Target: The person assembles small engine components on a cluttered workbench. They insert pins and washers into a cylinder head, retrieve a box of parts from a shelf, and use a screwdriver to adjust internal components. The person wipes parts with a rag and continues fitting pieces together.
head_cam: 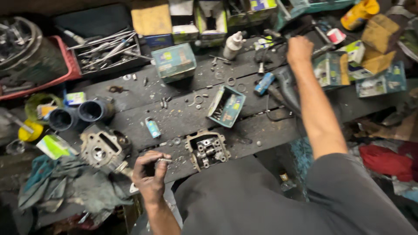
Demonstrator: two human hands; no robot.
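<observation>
My left hand is at the near edge of the dark wooden workbench, fingers pinched on a small metal part. Just right of it sits a grey engine cylinder head. A second, grimier engine casting lies to the left. My right hand reaches far across the bench with fingers curled, among black cables and a dark power tool; what it grips is hidden.
Open teal cartons, a tray of long metal tools, a red basket, two dark pipe sleeves, rags, a white bottle and loose washers and bolts crowd the bench.
</observation>
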